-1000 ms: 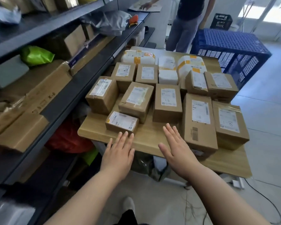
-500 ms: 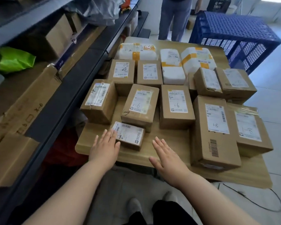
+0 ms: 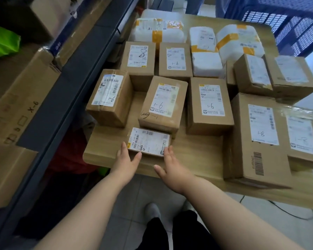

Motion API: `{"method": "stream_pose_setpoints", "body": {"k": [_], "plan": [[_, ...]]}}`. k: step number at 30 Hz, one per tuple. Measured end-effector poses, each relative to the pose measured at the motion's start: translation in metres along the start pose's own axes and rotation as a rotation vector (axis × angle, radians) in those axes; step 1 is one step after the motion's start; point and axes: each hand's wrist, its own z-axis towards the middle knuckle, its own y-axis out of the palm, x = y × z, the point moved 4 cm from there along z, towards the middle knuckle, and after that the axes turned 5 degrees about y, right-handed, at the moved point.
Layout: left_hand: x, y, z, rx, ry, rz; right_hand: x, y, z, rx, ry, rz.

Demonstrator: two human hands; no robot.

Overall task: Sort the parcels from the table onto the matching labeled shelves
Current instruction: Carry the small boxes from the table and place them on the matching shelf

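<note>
A small flat cardboard parcel (image 3: 148, 141) with a white label lies at the near edge of the wooden table (image 3: 197, 156). My left hand (image 3: 126, 160) touches its near left corner with straight fingers, thumb spread along the front edge. My right hand (image 3: 172, 166) touches the near right corner, fingers straight, thumb out. Neither hand has closed round it. Behind stand boxes marked 1-6 (image 3: 109, 98) (image 3: 163, 105) (image 3: 210, 105), and a long box marked 1-8 (image 3: 260, 138) lies to the right.
A dark metal shelf rack (image 3: 61, 91) runs along the left, holding cartons and a green bag (image 3: 2, 42). White taped parcels (image 3: 159, 31) lie at the table's far end. A blue crate (image 3: 287, 20) stands at the back right. A cable (image 3: 278, 208) lies on the floor.
Both hands have moved forward and inward until they touch the small flat parcel's near corners. The camera has tipped further down and closer to the table.
</note>
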Motion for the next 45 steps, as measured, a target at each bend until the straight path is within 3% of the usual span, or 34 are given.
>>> {"method": "stream_pose_setpoints", "body": {"k": [8, 13, 17, 21, 24, 28, 31, 38, 45], "plan": [[-0.026, -0.008, -0.050, 0.336, -0.024, -0.429, -0.009, 0.019, -0.033, 0.063, -0.044, 0.298], [-0.019, -0.023, -0.069, 0.465, 0.092, -0.513, -0.027, 0.023, -0.066, 0.118, -0.139, 0.306], [-0.007, -0.034, -0.072, 0.511, 0.206, -0.782, -0.035, 0.014, -0.088, 0.220, -0.213, 0.368], [0.017, -0.041, -0.077, 0.478, 0.270, -1.008, -0.033, -0.002, -0.105, 0.379, -0.268, 0.503], [0.035, -0.043, -0.082, 0.404, 0.318, -1.119, -0.018, -0.022, -0.111, 0.528, -0.108, 0.712], [0.059, -0.032, -0.093, 0.184, 0.387, -1.107, -0.004, -0.035, -0.112, 0.320, -0.017, 1.091], [0.075, -0.021, -0.102, 0.094, 0.373, -1.127, 0.002, -0.039, -0.115, 0.273, -0.050, 1.157], [0.121, 0.028, -0.119, -0.333, 0.319, -0.998, 0.040, -0.059, -0.125, 0.451, -0.009, 1.292], [0.165, 0.072, -0.109, -0.353, 0.272, -1.002, 0.094, -0.105, -0.120, 0.480, 0.014, 1.208]]}}
